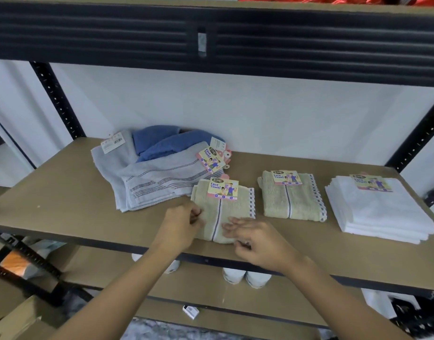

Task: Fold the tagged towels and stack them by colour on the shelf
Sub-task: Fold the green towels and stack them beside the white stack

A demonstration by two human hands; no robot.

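Head view of a brown shelf (64, 192) in a dark metal frame; a folded beige towel (233, 207) lies at the front centre, near the shelf's edge, its dark stripe running front to back and its "Face Towel" tag (223, 188) on the far end. The left hand (181, 224) sits at the towel's left edge, fingers curled in and pinching the cloth there; the right hand (257, 244) lies over the near right corner, with some fingers (232, 225) stretched flat on the towel and others curled at the near hem. Whether those pinch the hem cannot be told. To the right, apart from the first, lies a second beige towel (299, 202) with its own tag; further right stands a white stack (382, 212), squared and tagged. Behind and left of the handled towel, loosely folded grey towels (149, 182) spread out, one edge touching it; blue towels (167, 143) are bunched on them against the white back wall.
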